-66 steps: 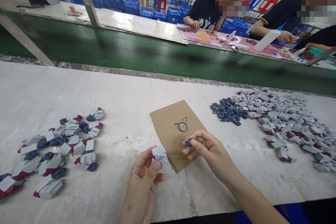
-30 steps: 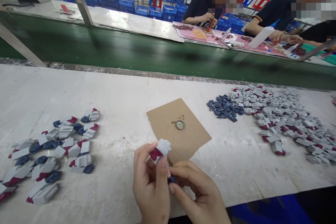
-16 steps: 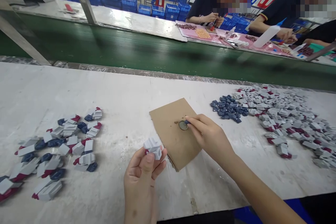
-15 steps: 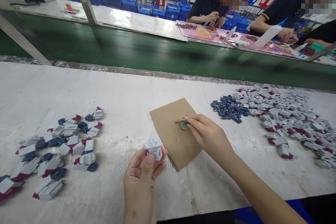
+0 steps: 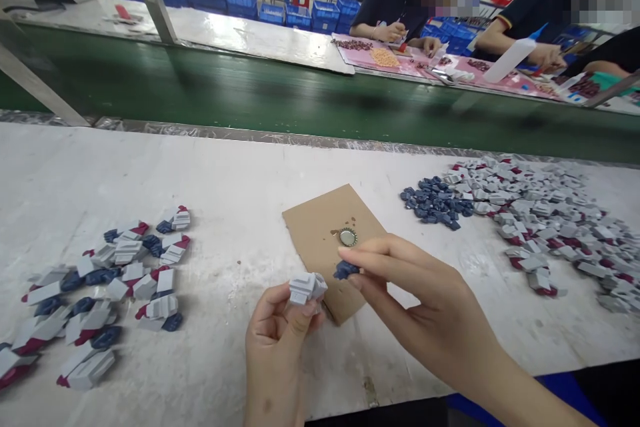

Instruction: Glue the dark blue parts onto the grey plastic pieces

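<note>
My left hand (image 5: 280, 340) is closed round a light grey plastic part (image 5: 306, 288), held up in front of the cardboard. Between thumb and fingers, my right hand (image 5: 420, 300) pinches a small dark blue plastic part (image 5: 345, 270), a short way right of the grey one and apart from it. Beneath lies a piece of brown cardboard (image 5: 315, 213). On it rests a bottle cap (image 5: 349, 237), crimped edge up, with brown stains near it.
Joined grey, maroon and blue pieces (image 5: 130, 250) lie at the left. On the right are a heap of dark blue parts (image 5: 435, 203) and a larger heap of grey-and-maroon parts (image 5: 530, 207). Beyond a green conveyor belt (image 5: 240, 97), people work at pink mats (image 5: 410, 67).
My right hand has lifted the blue part off the bottle cap and drawn it nearer to me, towards the grey part. My left hand has shifted slightly right.
</note>
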